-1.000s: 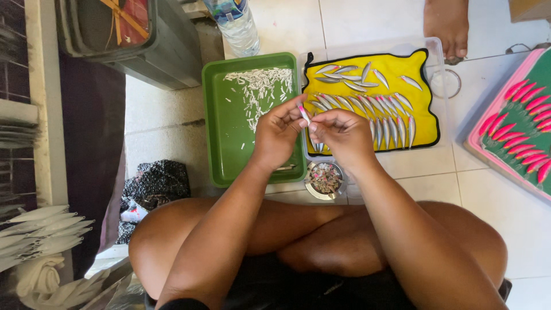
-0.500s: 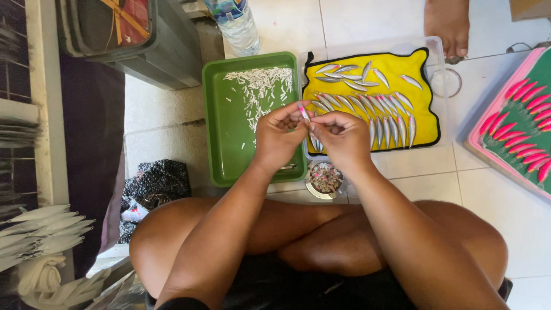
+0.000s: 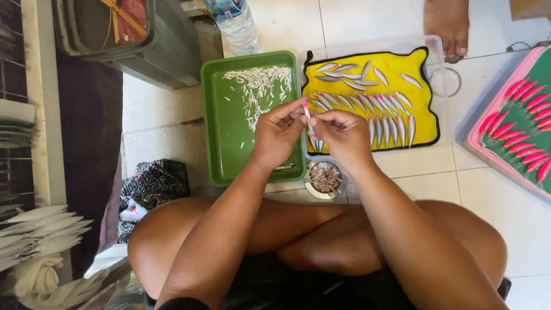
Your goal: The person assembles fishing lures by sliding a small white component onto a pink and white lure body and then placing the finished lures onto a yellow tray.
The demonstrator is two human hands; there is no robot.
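A: What are the person's hands doing?

B: The left hand [image 3: 278, 135] and the right hand [image 3: 342, 136] meet above the floor, fingertips pinched together on one small silvery lure with a pink tip [image 3: 307, 112], held upright between them. Both hands are closed on it.

A: Where is that, relative to the trays?

B: Over the seam between the green tray [image 3: 224, 138], which holds a scatter of small white pieces [image 3: 258, 86], and the yellow mat [image 3: 422, 69], where silver lures [image 3: 376, 106] lie in rows inside a clear tray.

A: Anything else close by?

B: A small round tin of bits [image 3: 325, 178] sits on the tiles just below the right hand. A green board with pink lures [image 3: 525, 129] lies at the right edge, and a plastic bottle [image 3: 234, 23] stands above the green tray.
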